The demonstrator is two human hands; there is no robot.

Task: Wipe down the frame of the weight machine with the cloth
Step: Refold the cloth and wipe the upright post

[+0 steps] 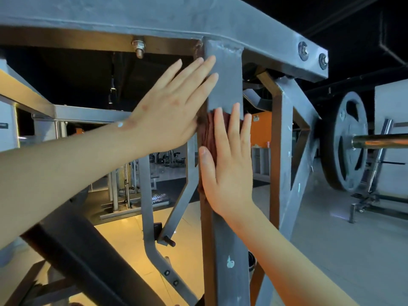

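Note:
A grey steel upright post point(225, 85) of the weight machine frame rises in the middle and joins a horizontal top beam point(154, 16). A dark red-brown cloth point(208, 133) lies flat against the post at mid height. My right hand point(229, 164) presses the cloth to the post with straight fingers pointing up; most of the cloth is hidden under it. My left hand point(174, 107) reaches in from the left, fingers straight, its fingertips touching the post's left edge just above the cloth.
A slanted grey brace point(284, 151) stands right of the post. A weight plate point(348, 142) on a chrome bar point(379, 140) sits far right. A dark diagonal beam point(84, 257) crosses lower left. Other gym machines stand behind on the tiled floor point(123, 237).

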